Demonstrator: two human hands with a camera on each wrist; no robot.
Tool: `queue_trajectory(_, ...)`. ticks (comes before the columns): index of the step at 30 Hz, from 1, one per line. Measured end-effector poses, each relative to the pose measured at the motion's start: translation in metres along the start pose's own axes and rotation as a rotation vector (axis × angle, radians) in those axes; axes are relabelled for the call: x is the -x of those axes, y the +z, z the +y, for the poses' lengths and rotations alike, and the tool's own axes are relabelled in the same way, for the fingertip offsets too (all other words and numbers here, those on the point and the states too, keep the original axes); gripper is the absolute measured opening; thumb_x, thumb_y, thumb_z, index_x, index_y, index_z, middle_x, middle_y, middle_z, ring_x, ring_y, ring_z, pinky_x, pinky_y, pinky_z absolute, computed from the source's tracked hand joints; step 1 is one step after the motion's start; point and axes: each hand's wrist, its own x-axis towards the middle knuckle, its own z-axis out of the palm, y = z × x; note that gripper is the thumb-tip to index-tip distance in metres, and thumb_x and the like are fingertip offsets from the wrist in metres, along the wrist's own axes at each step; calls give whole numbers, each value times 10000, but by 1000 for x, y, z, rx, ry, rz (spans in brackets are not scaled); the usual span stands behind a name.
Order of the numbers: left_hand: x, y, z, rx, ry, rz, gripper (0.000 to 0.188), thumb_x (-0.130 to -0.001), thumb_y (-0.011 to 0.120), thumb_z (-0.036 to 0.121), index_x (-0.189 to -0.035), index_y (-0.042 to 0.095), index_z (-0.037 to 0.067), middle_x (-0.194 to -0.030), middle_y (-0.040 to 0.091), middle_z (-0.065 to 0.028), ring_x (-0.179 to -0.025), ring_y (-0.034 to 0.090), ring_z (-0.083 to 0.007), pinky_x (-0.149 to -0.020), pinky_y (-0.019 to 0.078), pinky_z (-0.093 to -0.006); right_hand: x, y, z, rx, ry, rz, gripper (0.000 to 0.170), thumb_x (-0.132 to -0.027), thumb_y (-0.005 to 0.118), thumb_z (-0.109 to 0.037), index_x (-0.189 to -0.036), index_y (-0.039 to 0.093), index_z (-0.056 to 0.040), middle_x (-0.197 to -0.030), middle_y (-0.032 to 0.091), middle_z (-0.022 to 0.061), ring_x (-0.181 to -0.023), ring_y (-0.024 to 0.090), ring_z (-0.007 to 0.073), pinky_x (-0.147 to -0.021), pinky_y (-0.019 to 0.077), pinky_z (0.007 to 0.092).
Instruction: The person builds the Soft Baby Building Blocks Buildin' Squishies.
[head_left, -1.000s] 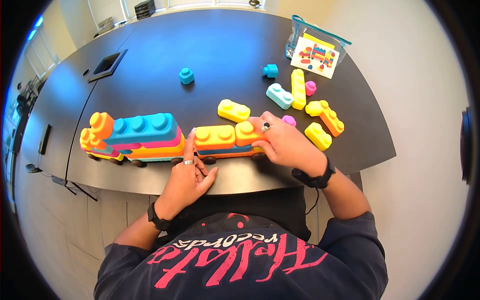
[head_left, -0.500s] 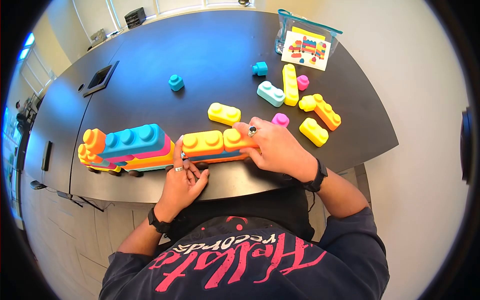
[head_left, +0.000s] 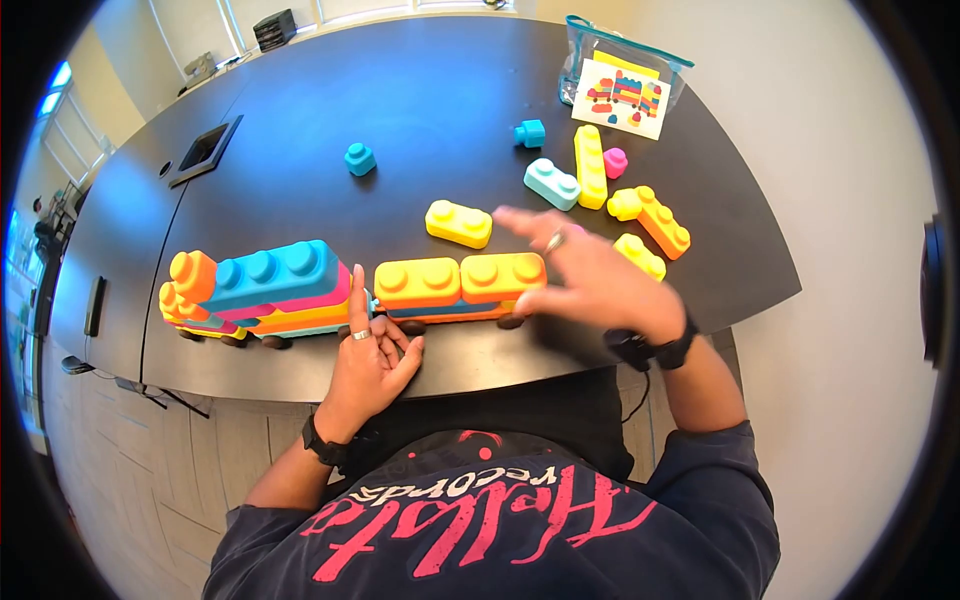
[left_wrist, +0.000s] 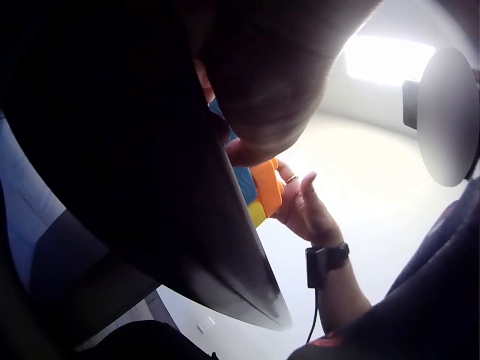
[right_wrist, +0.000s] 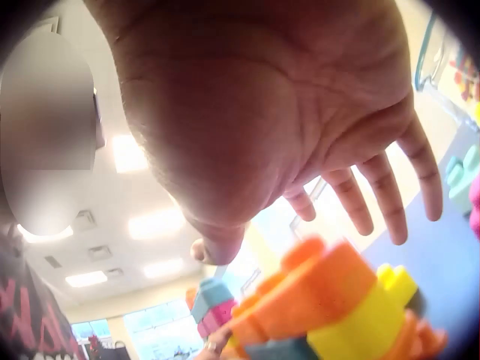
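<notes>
On the near side of the table stands a toy train of soft building blocks on dark wheels. Its right wagon carries two yellow-orange two-stud blocks, a left one [head_left: 417, 283] and a right one [head_left: 503, 279], over a blue layer and an orange base. My left hand [head_left: 374, 362] rests at the gap before this wagon, index finger straight up against the middle wagon's end, other fingers loosely bent. That middle wagon bears a long blue block [head_left: 275, 272]. Over the right wagon's end, my right hand [head_left: 605, 285] is spread and holds nothing; its straight fingers show in the right wrist view.
A yellow two-stud block [head_left: 459, 224] lies just behind the right wagon. Several loose blocks sit at the right, among them a long yellow one [head_left: 591, 167] and an orange one [head_left: 664, 222]. A picture card [head_left: 621, 98] leans on a clear pouch [head_left: 672, 68].
My right hand has let go of the right yellow-orange block and moved off to the right, its fingers opening out. My left hand stays at the gap between the wagons.
</notes>
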Motion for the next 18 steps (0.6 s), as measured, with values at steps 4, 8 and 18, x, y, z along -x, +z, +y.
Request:
queue_trajectory(4, 2, -2, 5, 23, -18, -6, 1063, -918, 715, 33, -1659, -47, 6, -703, 600, -21, -558, 517, -55, -573, 418, -197, -9, -64, 38, 207, 298, 244, 486, -1015, 652, -393, -1408, 571, -118, -1198, 685, 154, -1039, 693, 314, -920, 543, 411)
queue_trajectory(8, 0, -5, 6, -9, -60, -65, 1013, -929, 704, 24, -1661, 5, -4, -716, 582, -9, -594, 495, -28, -590, 399, -175, -12, -94, 120, 541, 472, 73, 483, -932, 751, -266, -1364, 601, -109, -1259, 679, 165, -1118, 684, 345, -928, 555, 426)
queue_trajectory(18, 0, -3, -7, -4, -22, -49, 978, -907, 739, 66, -1628, 93, -73, -691, 657, -49, -541, 610, -100, -560, 487, -234, -32, -65, 158, 647, 516, -238, 517, -747, 858, -78, -1237, 695, -90, -1236, 705, 154, -1175, 666, 341, -964, 552, 435)
